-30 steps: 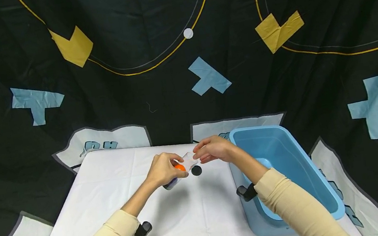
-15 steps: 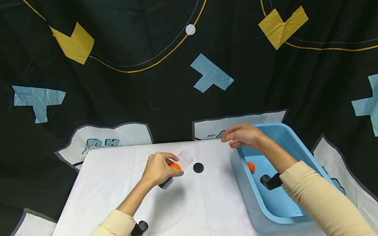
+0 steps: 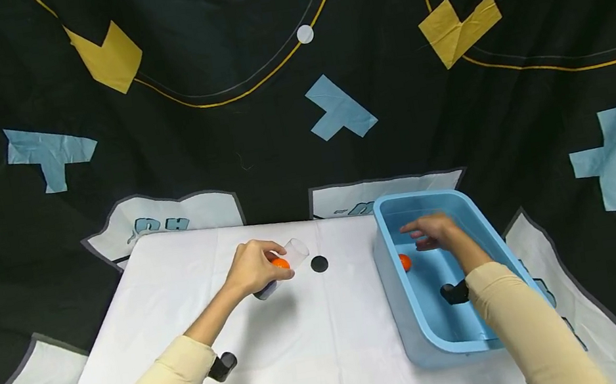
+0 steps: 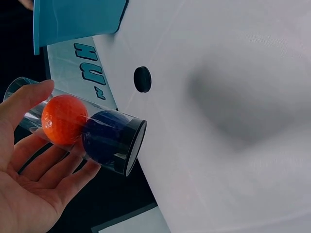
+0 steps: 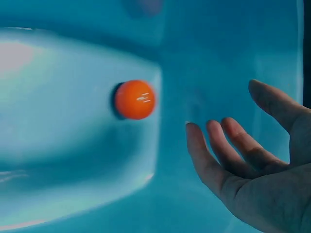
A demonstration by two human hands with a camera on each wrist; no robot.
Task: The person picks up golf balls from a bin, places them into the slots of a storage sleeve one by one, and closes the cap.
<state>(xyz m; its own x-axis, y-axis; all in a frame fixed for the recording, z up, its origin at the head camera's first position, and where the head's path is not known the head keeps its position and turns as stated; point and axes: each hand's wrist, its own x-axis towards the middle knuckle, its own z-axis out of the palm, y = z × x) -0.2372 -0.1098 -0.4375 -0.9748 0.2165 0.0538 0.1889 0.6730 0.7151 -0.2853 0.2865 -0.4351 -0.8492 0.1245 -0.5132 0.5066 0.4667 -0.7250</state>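
Observation:
My left hand grips a clear plastic tube, tilted above the table, its uncapped end up and to the right. In the left wrist view, an orange ball sits inside the tube against a dark blue ball, which lies by the black-rimmed closed end. Thumb and fingers lie on opposite sides of the tube. My right hand hovers over the blue basin, fingers loosely bent, holding nothing. Below it, apart from the fingers, another orange ball lies on the basin floor.
A round black disc lies on the white table, between the tube and the basin. The basin stands on the table's right side with raised walls. Behind the table hangs a black cloth with tape marks.
My right hand has moved away from the tube's open end, rightward over the basin. The basin's orange ball has come into sight. My left hand still holds the tube in nearly the same place.

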